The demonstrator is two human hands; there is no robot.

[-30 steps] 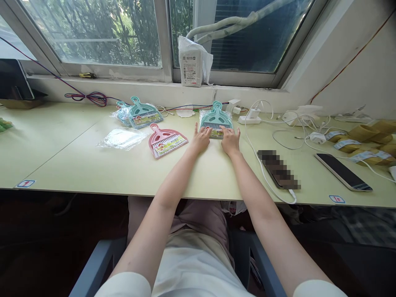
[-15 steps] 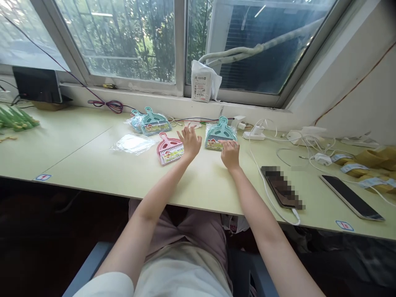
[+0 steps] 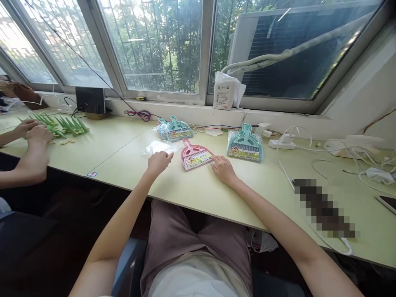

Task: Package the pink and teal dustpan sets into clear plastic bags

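A pink mini dustpan and brush set [image 3: 196, 159] with a printed card lies flat in front of me, handle pointing away. My right hand [image 3: 223, 169] rests at its right edge, fingers stretched out and fingertips touching the card's side. My left hand [image 3: 159, 163] is at the near edge of some clear plastic bags [image 3: 158, 147], left of the pink set. Its fingers are curled, and anything between them is hidden. Bagged teal dustpan sets [image 3: 246, 144] lie beyond my right hand. More teal sets [image 3: 177, 130] in clear wrapping lie behind the plastic bags.
On the right are a charging phone [image 3: 323, 208], a power strip [image 3: 281, 143] and tangled white cables. A small white box [image 3: 224, 95] stands on the windowsill beside a bundled cable [image 3: 140, 114]. At far left, a co-worker's hands [image 3: 35, 131] are among green stems [image 3: 72, 126].
The view has swung left, bringing a co-worker into sight. My right hand has moved from the teal sets to the pink one. My left hand has moved left to the clear bags, fingers curling.
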